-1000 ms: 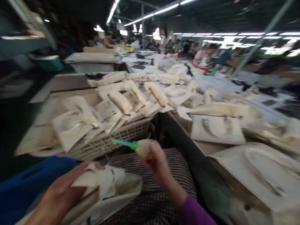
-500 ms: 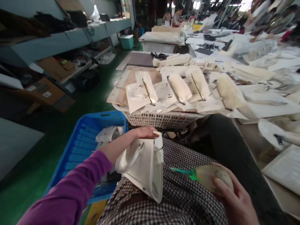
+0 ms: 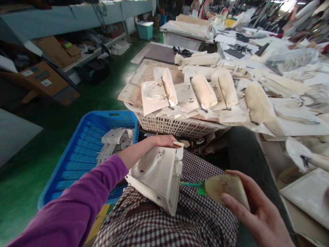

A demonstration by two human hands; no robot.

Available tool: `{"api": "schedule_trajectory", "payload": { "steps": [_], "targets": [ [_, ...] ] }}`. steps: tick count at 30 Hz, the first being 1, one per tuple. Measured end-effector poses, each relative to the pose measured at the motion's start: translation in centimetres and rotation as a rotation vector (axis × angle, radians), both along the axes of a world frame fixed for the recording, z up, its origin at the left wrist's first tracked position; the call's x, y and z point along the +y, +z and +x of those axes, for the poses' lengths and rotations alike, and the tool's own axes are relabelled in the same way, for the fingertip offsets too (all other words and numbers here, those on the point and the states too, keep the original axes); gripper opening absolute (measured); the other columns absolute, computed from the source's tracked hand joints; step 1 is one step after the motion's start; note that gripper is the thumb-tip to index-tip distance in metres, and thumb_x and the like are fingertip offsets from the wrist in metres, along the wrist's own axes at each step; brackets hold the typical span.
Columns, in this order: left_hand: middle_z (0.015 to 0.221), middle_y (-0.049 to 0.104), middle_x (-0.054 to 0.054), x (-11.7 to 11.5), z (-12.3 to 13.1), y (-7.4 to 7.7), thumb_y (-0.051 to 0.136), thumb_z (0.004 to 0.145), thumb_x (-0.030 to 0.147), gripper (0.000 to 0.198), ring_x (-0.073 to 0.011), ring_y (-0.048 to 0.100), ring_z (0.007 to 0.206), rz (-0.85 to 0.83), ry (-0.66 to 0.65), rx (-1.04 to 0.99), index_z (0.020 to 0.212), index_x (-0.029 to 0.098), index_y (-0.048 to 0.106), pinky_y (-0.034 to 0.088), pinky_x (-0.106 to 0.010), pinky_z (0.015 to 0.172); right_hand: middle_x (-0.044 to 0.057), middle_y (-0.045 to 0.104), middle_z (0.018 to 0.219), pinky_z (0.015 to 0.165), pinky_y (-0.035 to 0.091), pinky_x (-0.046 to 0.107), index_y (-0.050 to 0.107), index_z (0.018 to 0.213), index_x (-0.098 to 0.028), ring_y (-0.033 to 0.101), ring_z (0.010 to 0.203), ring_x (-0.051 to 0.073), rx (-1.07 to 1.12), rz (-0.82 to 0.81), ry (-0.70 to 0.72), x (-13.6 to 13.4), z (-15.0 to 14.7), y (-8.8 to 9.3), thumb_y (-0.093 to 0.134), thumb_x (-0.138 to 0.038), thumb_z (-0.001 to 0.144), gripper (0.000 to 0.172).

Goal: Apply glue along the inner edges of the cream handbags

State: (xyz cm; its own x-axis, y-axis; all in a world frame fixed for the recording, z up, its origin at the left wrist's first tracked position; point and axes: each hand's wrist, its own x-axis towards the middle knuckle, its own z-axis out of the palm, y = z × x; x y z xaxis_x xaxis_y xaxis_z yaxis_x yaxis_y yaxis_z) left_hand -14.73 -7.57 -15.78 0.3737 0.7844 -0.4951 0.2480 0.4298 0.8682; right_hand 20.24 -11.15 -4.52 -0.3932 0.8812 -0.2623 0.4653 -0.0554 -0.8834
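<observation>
A white handbag (image 3: 156, 171) with a looped handle rests tilted on my lap, over a checked apron (image 3: 200, 226). My left hand (image 3: 166, 141) grips its far edge, with the fingers partly hidden behind the bag. In my right hand (image 3: 254, 206) is a squeeze bottle (image 3: 227, 190), yellowish and cloudy, with a green cap and a thin green nozzle. That nozzle points left, and its tip reaches the bag's side edge; whether they touch I cannot tell.
A blue crate (image 3: 69, 164) with white pieces stands at the left. Ahead, a board (image 3: 133, 91) on a white basket (image 3: 164, 125) carries several white bags (image 3: 203, 91). A cardboard box (image 3: 46, 82) lies under the left bench. A person (image 3: 205, 10) is at the far back.
The bottle has moved left, bringing its nozzle up to the bag's side. The bag has turned slightly on my lap, and my view has tipped downward.
</observation>
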Motion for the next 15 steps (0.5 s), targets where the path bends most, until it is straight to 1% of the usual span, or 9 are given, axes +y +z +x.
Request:
{"api": "schedule_trajectory", "payload": {
  "steps": [4, 5, 7, 9, 10, 12, 15],
  "targets": [
    [0.055, 0.054, 0.005, -0.1, 0.2, 0.2, 0.077, 0.062, 0.038, 0.026, -0.0103, 0.041, 0.055, 0.017, -0.002, 0.029, 0.060, 0.015, 0.064, 0.030, -0.022, 0.052, 0.007, 0.076, 0.112, 0.076, 0.061, 0.028, 0.065, 0.122, -0.026, 0.074, 0.094, 0.027, -0.169, 0.232, 0.137, -0.3, -1.5, 2.3, 0.080, -0.057, 0.074, 0.059],
    [0.055, 0.054, 0.005, -0.1, 0.2, 0.2, 0.077, 0.062, 0.037, 0.025, -0.0103, 0.041, 0.055, 0.025, -0.001, 0.038, 0.060, 0.015, 0.064, 0.030, -0.022, 0.052, 0.007, 0.076, 0.111, 0.074, 0.061, 0.029, 0.066, 0.122, -0.026, 0.074, 0.091, 0.027, -0.220, 0.291, 0.160, -0.4, -1.9, 2.7, 0.079, -0.059, 0.074, 0.060],
    [0.054, 0.053, 0.005, 0.0, 0.3, 0.1, 0.076, 0.062, 0.035, 0.023, -0.0104, 0.041, 0.056, 0.041, 0.001, 0.051, 0.059, 0.015, 0.064, 0.030, -0.022, 0.053, 0.007, 0.076, 0.108, 0.066, 0.061, 0.029, 0.066, 0.121, -0.027, 0.074, 0.085, 0.027, -0.303, 0.372, 0.207, -0.2, -2.5, 3.4, 0.076, -0.065, 0.075, 0.060],
    [0.054, 0.053, 0.005, 0.0, 0.2, 0.0, 0.076, 0.063, 0.033, 0.022, -0.0104, 0.041, 0.056, 0.053, -0.001, 0.061, 0.059, 0.015, 0.064, 0.030, -0.022, 0.053, 0.005, 0.077, 0.101, 0.058, 0.058, 0.029, 0.067, 0.118, -0.027, 0.073, 0.077, 0.025, -0.352, 0.393, 0.278, 0.0, -3.0, 4.0, 0.072, -0.067, 0.077, 0.057],
    [0.054, 0.053, 0.006, 0.0, 0.2, 0.0, 0.076, 0.063, 0.033, 0.022, -0.0104, 0.041, 0.056, 0.059, -0.002, 0.065, 0.060, 0.015, 0.064, 0.030, -0.022, 0.053, 0.004, 0.077, 0.098, 0.056, 0.058, 0.028, 0.067, 0.116, -0.028, 0.073, 0.074, 0.024, -0.366, 0.391, 0.313, 0.2, -3.2, 4.3, 0.071, -0.067, 0.079, 0.054],
    [0.054, 0.053, 0.006, 0.1, 0.2, -0.2, 0.076, 0.064, 0.032, 0.021, -0.0104, 0.041, 0.056, 0.070, -0.006, 0.072, 0.061, 0.015, 0.064, 0.030, -0.022, 0.053, 0.001, 0.076, 0.093, 0.057, 0.057, 0.028, 0.067, 0.112, -0.029, 0.072, 0.070, 0.022, -0.384, 0.388, 0.364, 0.5, -3.4, 4.8, 0.069, -0.067, 0.080, 0.050],
    [0.055, 0.053, 0.006, 0.0, 0.1, -0.5, 0.076, 0.067, 0.032, 0.020, -0.0102, 0.042, 0.055, 0.084, -0.018, 0.079, 0.064, 0.015, 0.065, 0.029, -0.023, 0.053, -0.001, 0.075, 0.091, 0.058, 0.057, 0.029, 0.066, 0.112, -0.030, 0.070, 0.069, 0.021, -0.412, 0.411, 0.381, 0.8, -3.6, 5.3, 0.068, -0.069, 0.080, 0.050]
  ]
}}
